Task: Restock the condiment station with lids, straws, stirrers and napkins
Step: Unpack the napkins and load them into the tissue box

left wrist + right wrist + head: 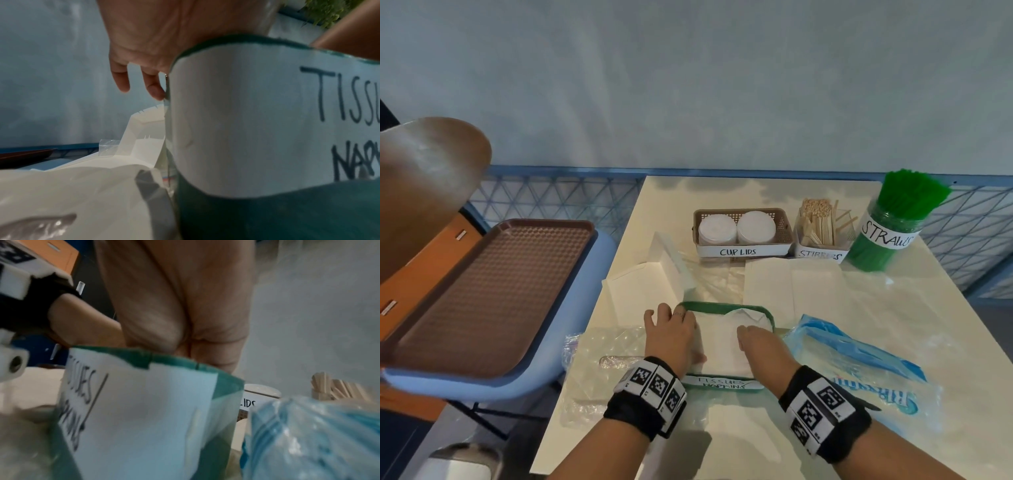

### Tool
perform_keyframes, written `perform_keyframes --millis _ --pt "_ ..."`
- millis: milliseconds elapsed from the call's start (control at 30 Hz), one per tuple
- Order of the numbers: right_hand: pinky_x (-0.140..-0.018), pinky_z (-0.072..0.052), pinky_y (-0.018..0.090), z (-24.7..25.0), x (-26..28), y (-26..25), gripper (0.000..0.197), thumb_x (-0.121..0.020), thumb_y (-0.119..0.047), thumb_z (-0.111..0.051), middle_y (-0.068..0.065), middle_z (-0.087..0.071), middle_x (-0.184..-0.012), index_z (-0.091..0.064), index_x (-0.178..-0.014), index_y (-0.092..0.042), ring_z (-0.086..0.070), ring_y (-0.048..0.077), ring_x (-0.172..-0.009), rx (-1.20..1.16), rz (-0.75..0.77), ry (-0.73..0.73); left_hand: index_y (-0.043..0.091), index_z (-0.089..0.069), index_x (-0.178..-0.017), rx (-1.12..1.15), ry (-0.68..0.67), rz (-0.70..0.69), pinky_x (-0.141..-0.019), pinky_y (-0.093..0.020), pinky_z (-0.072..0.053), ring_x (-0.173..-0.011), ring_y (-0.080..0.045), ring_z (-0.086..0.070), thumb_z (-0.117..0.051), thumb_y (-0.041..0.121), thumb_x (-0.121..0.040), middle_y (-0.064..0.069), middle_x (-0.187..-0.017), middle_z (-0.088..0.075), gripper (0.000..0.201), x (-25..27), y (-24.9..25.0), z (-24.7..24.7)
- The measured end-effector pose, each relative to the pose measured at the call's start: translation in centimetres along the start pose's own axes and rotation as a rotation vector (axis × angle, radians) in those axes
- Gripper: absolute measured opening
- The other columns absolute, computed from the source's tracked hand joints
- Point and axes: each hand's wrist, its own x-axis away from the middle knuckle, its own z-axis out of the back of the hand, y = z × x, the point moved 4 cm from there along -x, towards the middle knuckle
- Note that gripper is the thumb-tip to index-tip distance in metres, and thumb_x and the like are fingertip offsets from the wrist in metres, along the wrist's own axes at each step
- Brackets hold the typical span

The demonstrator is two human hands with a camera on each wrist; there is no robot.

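Napkins [726, 339] sit in the green bin [722, 304] at the table's near edge; left hand [671, 334] steadies its left rim, fingers relaxed, right hand [760, 344] fingers hidden inside, can't tell grip; press flat, keep corners square.

Napkin bin [768, 313]: green, translucent-looking plastic, matt paper label [722, 382] handwritten in marker; napkins [726, 337] inside — soft white paper, matt. Stirrers [818, 222] are pale raw wood, straws [893, 209] glossy green plastic, lid basket [784, 233] perforated tan plastic. Blue wrapper [859, 356] — thin crinkled glossy film; tray [493, 291] brown plastic, dimpled texture; table [739, 442] smooth cream, slight sheen.
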Motion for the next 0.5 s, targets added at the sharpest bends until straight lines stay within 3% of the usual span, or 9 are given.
perform_keyframes --millis 67,133,200,267,333,433,500 --pt "-0.063 -0.030 0.022 -0.4 0.1 -0.1 0.048 -0.083 0.009 -0.049 0.012 -0.051 -0.122 -0.038 -0.128 -0.004 -0.055 0.024 -0.103 0.043 0.008 -0.019 0.024 -0.038 -0.131 -0.001 -0.003 -0.007 -0.113 -0.049 -0.013 -0.125 -0.028 -0.031 -0.063 0.052 -0.076 0.001 -0.137 -0.040 0.066 0.0 0.1 -0.1" --pt "-0.058 -0.026 0.021 -0.2 0.2 0.0 0.038 -0.085 0.006 -0.047 0.008 -0.051 -0.111 -0.044 -0.119 -0.010 -0.054 0.022 -0.100 -0.016 0.052 0.006 0.029 -0.034 -0.134 0.011 -0.007 -0.015 -0.114 -0.054 -0.004 -0.127 -0.029 -0.029 -0.064 0.048 -0.077 0.002 -0.139 -0.037 0.068 0.0 0.2 -0.3" --pt "-0.061 -0.027 0.023 1.3 0.1 0.4 0.027 -0.086 0.001 -0.049 0.002 -0.047 -0.101 -0.052 -0.109 -0.013 -0.049 0.019 -0.092 -0.170 0.118 0.162 0.036 -0.036 -0.133 0.060 0.011 -0.026 -0.112 -0.056 0.006 -0.127 -0.028 -0.028 -0.066 0.043 -0.076 0.006 -0.139 -0.035 0.065 -0.2 0.1 -0.3" --pt "-0.070 -0.037 0.028 3.4 0.0 0.6 0.029 -0.084 -0.001 -0.056 0.004 -0.052 -0.105 -0.058 -0.109 -0.014 -0.052 0.024 -0.092 -0.210 0.183 0.385 0.041 -0.043 -0.127 0.146 0.046 -0.018 -0.111 -0.056 0.010 -0.127 -0.024 -0.027 -0.066 0.043 -0.076 0.011 -0.138 -0.035 0.056 -0.3 0.0 0.0" --pt "-0.076 -0.043 0.036 4.4 -0.4 0.7 0.035 -0.082 -0.005 -0.061 0.005 -0.054 -0.114 -0.059 -0.115 -0.018 -0.053 0.028 -0.098 -0.128 0.193 0.478 0.043 -0.049 -0.121 0.219 0.083 -0.010 -0.111 -0.054 0.010 -0.128 -0.022 -0.027 -0.062 0.045 -0.079 0.014 -0.136 -0.038 0.044 -0.3 -0.1 0.3" --pt "-0.094 -0.035 0.035 4.2 -1.1 1.3 0.043 -0.088 -0.018 -0.056 0.001 -0.045 -0.131 -0.047 -0.129 -0.026 -0.043 0.023 -0.116 -0.045 0.144 0.384 0.042 -0.055 -0.114 0.249 0.147 -0.042 -0.111 -0.050 0.010 -0.128 -0.018 -0.028 -0.056 0.039 -0.087 0.016 -0.133 -0.041 0.028 -0.3 0.0 0.5" --pt "-0.096 -0.032 0.033 3.9 -1.4 1.7 0.043 -0.089 -0.021 -0.055 0.000 -0.044 -0.132 -0.044 -0.131 -0.028 -0.042 0.022 -0.117 -0.040 0.134 0.375 0.039 -0.061 -0.108 0.291 0.188 -0.061 -0.111 -0.047 0.012 -0.126 -0.017 -0.032 -0.055 0.036 -0.088 0.015 -0.128 -0.046 0.021 -0.2 0.1 0.6"
